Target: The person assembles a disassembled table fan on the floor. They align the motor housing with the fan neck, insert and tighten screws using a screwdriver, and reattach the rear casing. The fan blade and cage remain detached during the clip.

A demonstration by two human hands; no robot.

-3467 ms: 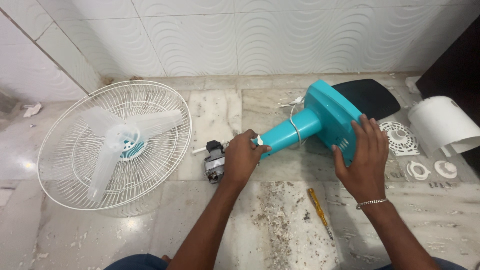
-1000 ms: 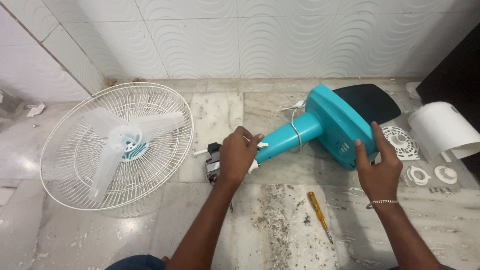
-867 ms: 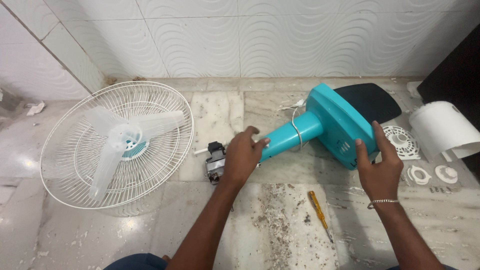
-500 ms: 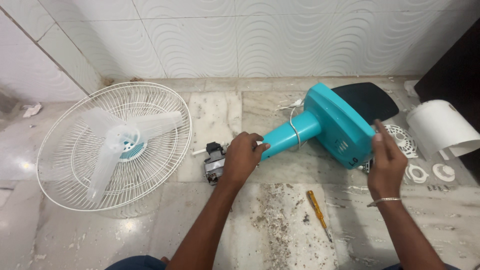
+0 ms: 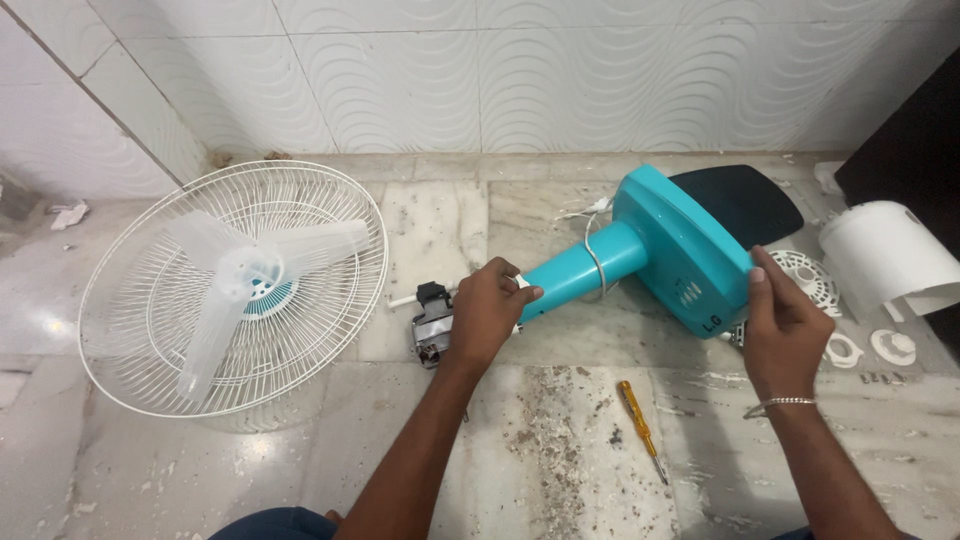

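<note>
The right hand (image 5: 785, 325) has slid off the face of the teal fan stand (image 5: 650, 255) and now pinches its right edge. The left hand (image 5: 485, 312) is closed around the narrow neck beside the motor (image 5: 430, 325). The stand lies tilted on the marble floor (image 5: 560, 440), scuffed, with a white cord looped around its neck.

— What lies around me on the floor (image 5: 520, 460)?

— To my left, a white wire fan guard (image 5: 235, 285) lies flat, a clear three-blade propeller (image 5: 240, 280) resting in it. Near my knees is a yellow-handled screwdriver (image 5: 640, 425) amid grit.

— And to my right?

— A curved white cover (image 5: 885, 255), a round white vented disc (image 5: 805, 280), two small white rings (image 5: 870, 348).
</note>
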